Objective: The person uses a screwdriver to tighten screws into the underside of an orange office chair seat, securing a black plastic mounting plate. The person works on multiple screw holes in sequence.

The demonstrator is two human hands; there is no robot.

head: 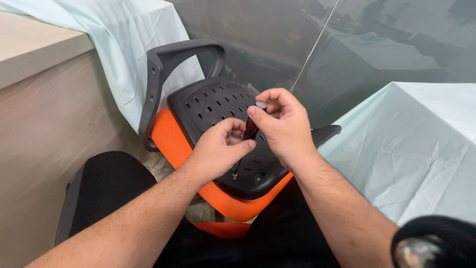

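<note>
Both hands grasp a screwdriver with a dark red handle and grey cap (252, 124): the right hand (282, 126) wraps the top, the left hand (218, 149) pinches the thin shaft lower down. Its tip meets a small screw (234, 175) on the black perforated plastic underside (213, 101) of an overturned orange mesh chair seat (171, 136).

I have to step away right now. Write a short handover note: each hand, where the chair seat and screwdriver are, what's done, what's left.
Right hand: grips the screwdriver by its dark red handle, near the top.
Left hand: fingers steady the shaft lower down.
Tip sits on a screw near the front edge of the black perforated base plate.
Orange chair seat lies upside down; one black armrest is attached.
Done: screw is in its hole.
Left: whether it is tight cannot be told.
</note>
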